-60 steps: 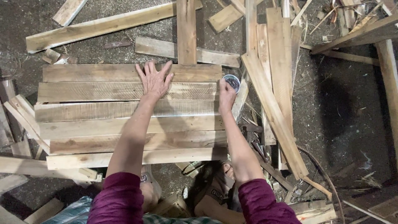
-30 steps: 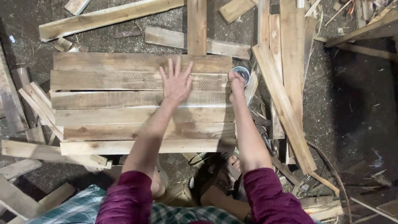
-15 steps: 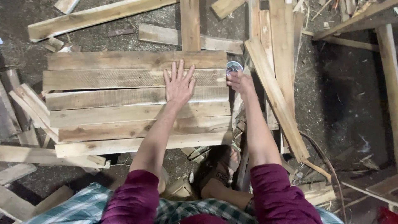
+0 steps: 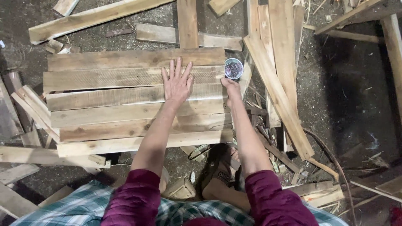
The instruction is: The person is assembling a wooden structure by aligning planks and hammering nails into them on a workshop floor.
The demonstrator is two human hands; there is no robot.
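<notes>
Six rough wooden boards point(image 4: 134, 100) lie side by side at the centre-left of the frame, long edges touching, forming one flat panel on the dirty ground point(image 4: 356, 109). The left hand point(image 4: 177, 83) lies flat and open on the panel's upper right part, fingers spread and pointing to the top of the frame, the palm across the seam between the second and third boards. That pose reads as weight put down to keep the loose boards from sliding apart (none of them shows a fastening from here).

The right hand point(image 4: 229, 87) sits at the panel's right edge, fingers curled, directly below a small round tin point(image 4: 233, 68) full of dark nails. The tin stands just off the panel's upper right corner, near enough to serve that hand without a stretch. Whether the curled fingers already pinch a nail I cannot tell; they are bunched and seen from behind.

A single upright plank point(image 4: 187, 23) runs from the panel's top edge to the top of the frame. Loose planks point(image 4: 276, 83) lean in a heap to the right of the tin, and offcuts lie scattered at the left and lower left. The person's sandalled foot point(image 4: 222, 178) shows at bottom centre, between the maroon sleeves.
</notes>
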